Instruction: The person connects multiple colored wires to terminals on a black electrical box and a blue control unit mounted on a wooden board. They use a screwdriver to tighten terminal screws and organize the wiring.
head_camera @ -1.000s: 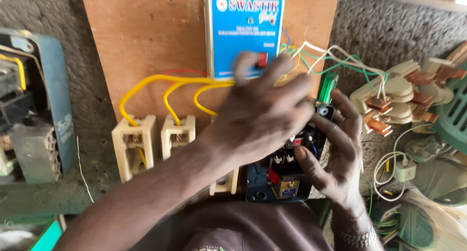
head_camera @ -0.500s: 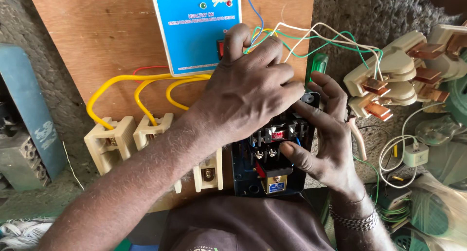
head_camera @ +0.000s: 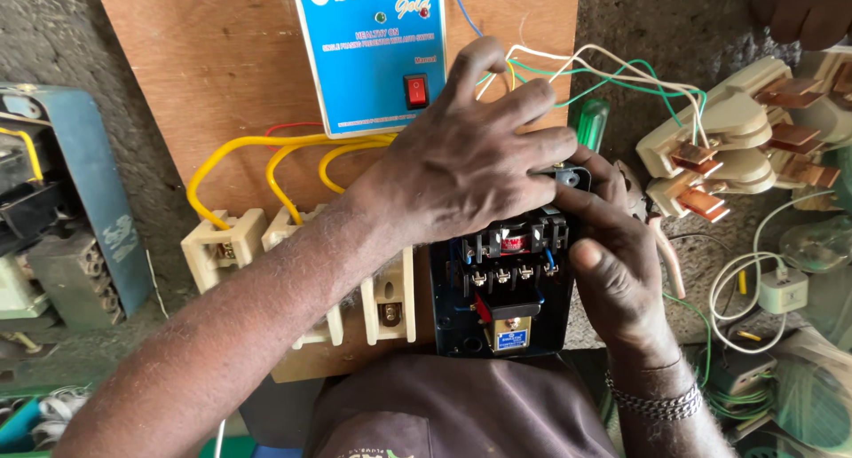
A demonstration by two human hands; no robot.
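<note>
Black contactor unit (head_camera: 510,285), a dark open box packed with terminal blocks, screws and a small blue label, is sitting at the lower right corner of the plywood board (head_camera: 222,76), and we are working on it with both hands. We are laying our left hand (head_camera: 470,169) across the top of the unit, fingers spread and curling down over its upper edge, pressing on it rather than closing around anything; what the fingertips are touching underneath we cannot tell. We are cupping our right hand (head_camera: 617,272) against the unit's right side, thumb lying on its front face beside the terminals and fingers wrapping behind, so this hand is gripping the unit's housing. A green screwdriver handle (head_camera: 590,125) is poking up just above our right hand, at the board's right edge. Thin white and green wires (head_camera: 612,72) are running from behind our left fingers off to the right of the board, toward cream fuse carriers with copper blades (head_camera: 728,152). On the board itself, a blue control box (head_camera: 373,54) with a red switch is sitting at upper centre, and yellow wires (head_camera: 266,161) are looping from beneath it down to cream fuse holders (head_camera: 222,245) along the board's lower edge.
</note>
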